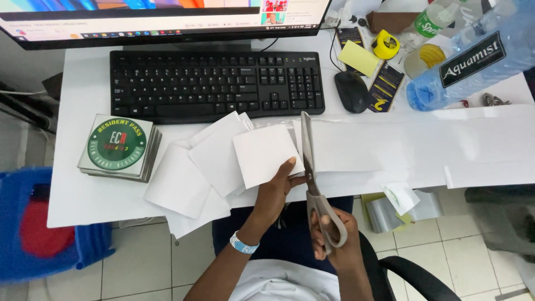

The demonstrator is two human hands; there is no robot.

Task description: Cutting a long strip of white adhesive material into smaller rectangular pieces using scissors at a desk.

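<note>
This is an office workstation. A white counter [83, 195] carries a black keyboard [214, 83], a computer mouse [351, 91] and a monitor [161, 19] at its far edge. Yellow sticky notes [359, 58] lie near the mouse, a black swivel chair [412, 273] stands below, and the floor [446, 251] is pale tile.

Both forearms rise from the bottom edge toward the desk edge [83, 220] — the landmark here. The left hand [277, 192] reaches just up to that edge, wrist straight, fingers extended upward and pinched closed, thumb on top; a beaded band circles the wrist below it. The right hand [334, 234] sits lower, below the desk edge and just right of the left wrist — fingers curled tight into a closed grip, knuckles facing up, forearm angled slightly inward.
</note>
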